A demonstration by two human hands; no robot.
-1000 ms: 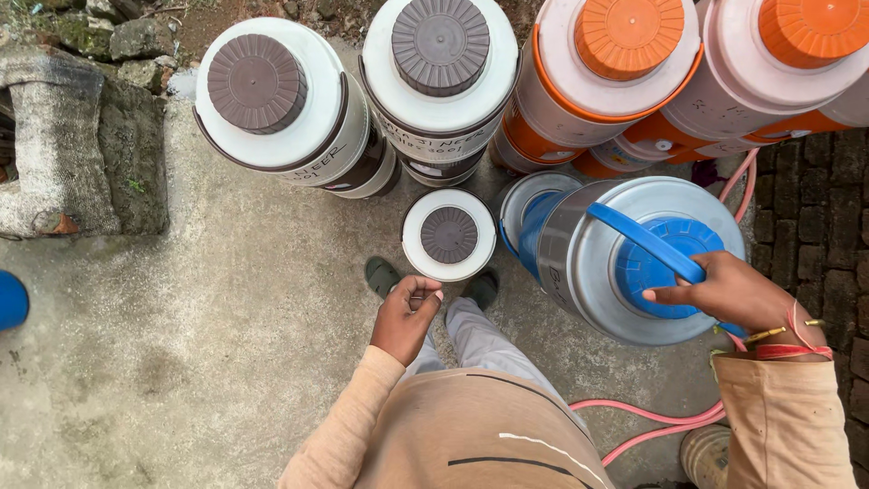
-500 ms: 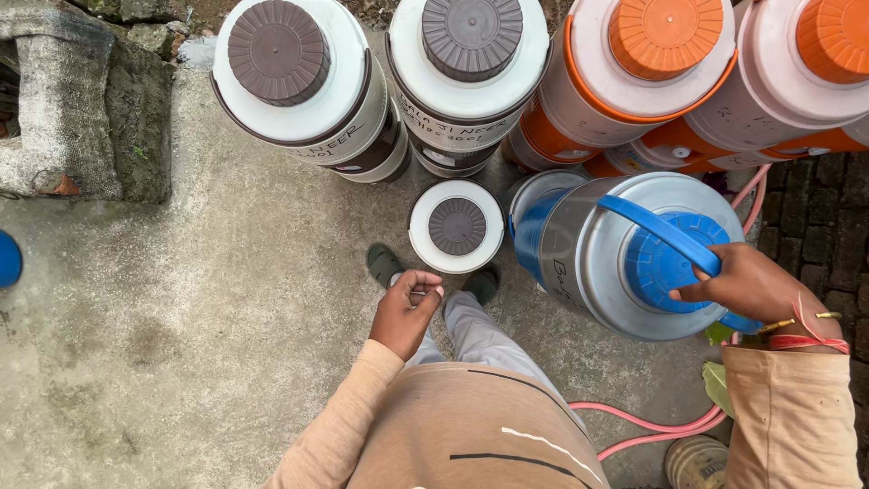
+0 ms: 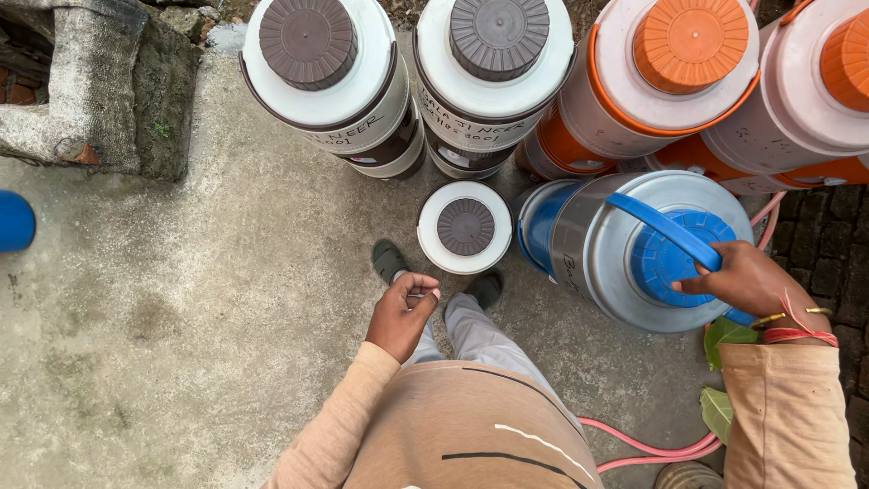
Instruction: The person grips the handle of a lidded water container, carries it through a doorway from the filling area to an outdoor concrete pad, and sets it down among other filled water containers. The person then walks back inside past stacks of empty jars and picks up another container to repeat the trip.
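My right hand [image 3: 742, 281] grips the blue carry handle [image 3: 665, 231] of a steel water jug with a blue lid [image 3: 670, 263], which stands tilted at my right. My left hand [image 3: 403, 312] hangs loosely curled in front of me, holding nothing that I can see, just below a small white jug with a brown lid [image 3: 465, 226] on the ground by my feet. Red and gold bangles circle my right wrist.
Two tall white jugs with brown lids [image 3: 312, 45] [image 3: 498, 36] and two orange-lidded ones [image 3: 692, 45] [image 3: 846, 63] stand stacked ahead. A stone block [image 3: 100, 91] sits at upper left, a blue object [image 3: 14, 222] at the left edge, a pink hose [image 3: 652, 448] by my legs.
The view has drifted slightly, so the jugs sit higher and further right in frame. My right hand stays on the blue handle; my left hand has barely shifted.
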